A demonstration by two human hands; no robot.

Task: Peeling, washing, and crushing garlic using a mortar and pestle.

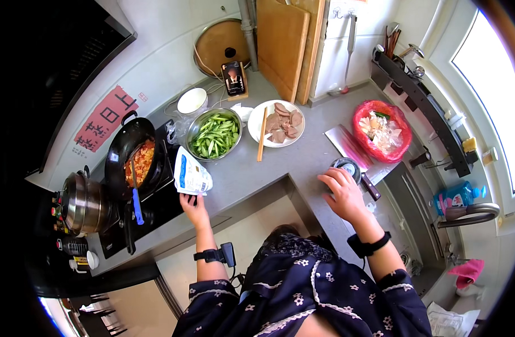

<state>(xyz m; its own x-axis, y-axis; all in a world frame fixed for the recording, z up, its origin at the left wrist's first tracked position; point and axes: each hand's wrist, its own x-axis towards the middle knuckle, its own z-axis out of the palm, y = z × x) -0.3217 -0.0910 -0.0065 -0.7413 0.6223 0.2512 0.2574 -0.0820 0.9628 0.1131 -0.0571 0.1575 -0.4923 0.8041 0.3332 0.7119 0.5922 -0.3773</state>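
Note:
My left hand [195,207] is at the bottom edge of a white and blue printed pouch [192,172], its fingers partly hidden under it. The pouch stands beside a steel bowl of cut green vegetables [214,134]. My right hand [343,189] is over a dark-rimmed round container [347,165], fingers spread; whether it grips it cannot be told. Close by lies a cleaver [370,186] with a dark handle. A white plate [254,132] holds sliced meat [284,122] and wooden chopsticks [261,139]. At left a black wok [114,158] holds reddish food [140,162] and a blue-handled spatula [137,206].
A steel pot [82,206] stands beside the wok. Beyond the cleaver is a red-lined bowl of scraps [358,122]. Cutting boards [282,46] lean at the back near a propped phone [233,78]. A faucet [468,214] and blue bottle [456,198] are at right.

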